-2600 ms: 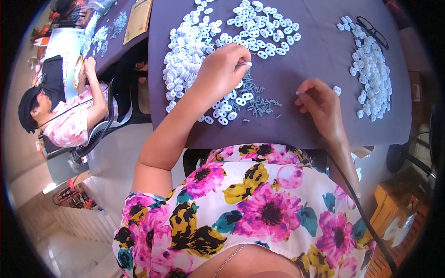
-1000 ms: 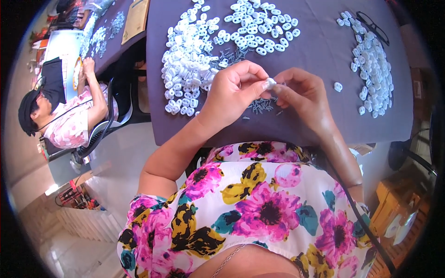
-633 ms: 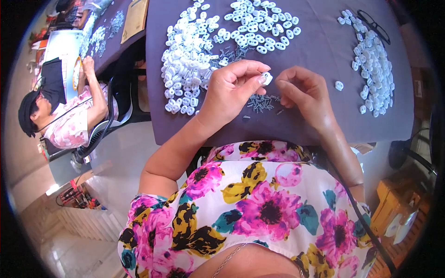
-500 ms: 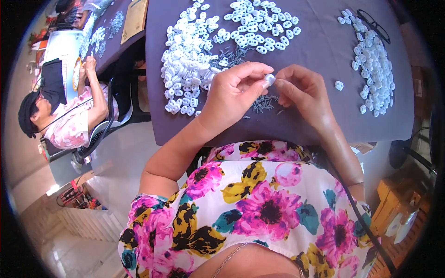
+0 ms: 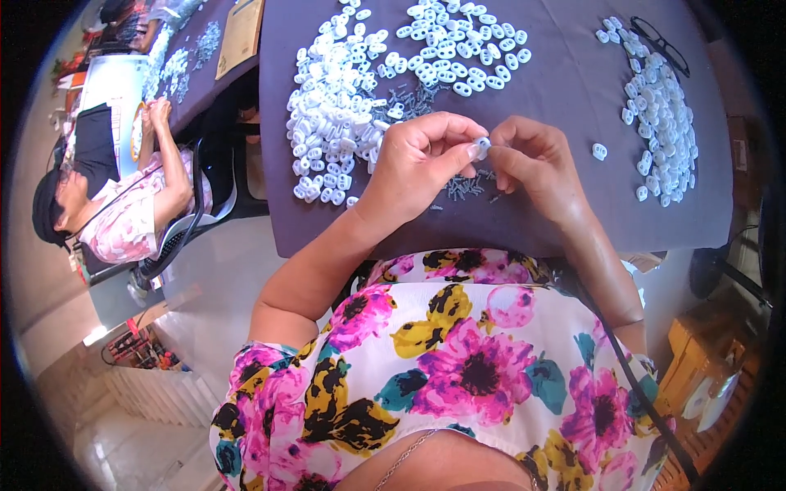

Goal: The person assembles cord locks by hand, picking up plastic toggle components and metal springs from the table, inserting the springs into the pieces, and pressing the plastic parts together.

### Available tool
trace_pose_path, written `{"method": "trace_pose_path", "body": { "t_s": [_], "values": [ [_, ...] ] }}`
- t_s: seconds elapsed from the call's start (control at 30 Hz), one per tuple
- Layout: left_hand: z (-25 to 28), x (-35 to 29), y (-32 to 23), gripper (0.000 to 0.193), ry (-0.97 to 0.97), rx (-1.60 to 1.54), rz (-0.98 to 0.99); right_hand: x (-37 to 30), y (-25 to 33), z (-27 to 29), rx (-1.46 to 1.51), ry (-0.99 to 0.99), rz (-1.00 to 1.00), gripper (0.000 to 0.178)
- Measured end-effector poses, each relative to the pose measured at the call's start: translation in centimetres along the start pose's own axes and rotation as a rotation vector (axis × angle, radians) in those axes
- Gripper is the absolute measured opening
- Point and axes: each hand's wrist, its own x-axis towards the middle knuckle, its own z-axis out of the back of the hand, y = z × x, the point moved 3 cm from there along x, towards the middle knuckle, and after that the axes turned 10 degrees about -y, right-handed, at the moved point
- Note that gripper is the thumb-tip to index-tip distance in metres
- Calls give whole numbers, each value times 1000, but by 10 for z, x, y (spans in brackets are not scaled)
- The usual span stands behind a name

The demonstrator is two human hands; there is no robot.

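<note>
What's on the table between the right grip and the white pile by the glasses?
Just one small white piece, on dark cloth between the right grip and that pile, seen in the head view.

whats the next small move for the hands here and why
I'd probably steady the white piece with the left hand and press gently with the right hand: the left thumb and finger pinch it, and the right fingertips are at its side. Whether they hold anything is hidden.

White pieces (image 5: 323,119) look like smooth plastic, screws (image 5: 464,189) dull metal, the tablecloth (image 5: 561,57) matt fabric.
</note>
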Motion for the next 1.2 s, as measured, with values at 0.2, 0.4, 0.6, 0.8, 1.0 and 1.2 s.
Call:
{"method": "trace_pose_path", "body": {
  "t_s": [0.2, 0.4, 0.6, 0.8, 1.0, 1.2],
  "values": [
    [6, -2, -2, 17, -19, -20, -7, -7, 0, -5, -20, 3, 5, 14],
    [1, -8, -5, 23, 34, 26, -36, -6, 1, -5, -30, 18, 57, 13],
    [2, -16, -5, 24, 78, 13, -86, -10, -2, -2, 24, 50, 62, 10],
    [6, -23, -1, 18, 25, -46, 7, -20, -2, -3, 38, -17, 231, 5],
    [2, -32, 4, 21, -21, -26, -30, -26, -11, -1, 53, 26, 309, 8],
    [0, -36, -4, 20, -58, -5, -88, -24, -23, -1, 50, 123, 274, 9]
  ]
}}
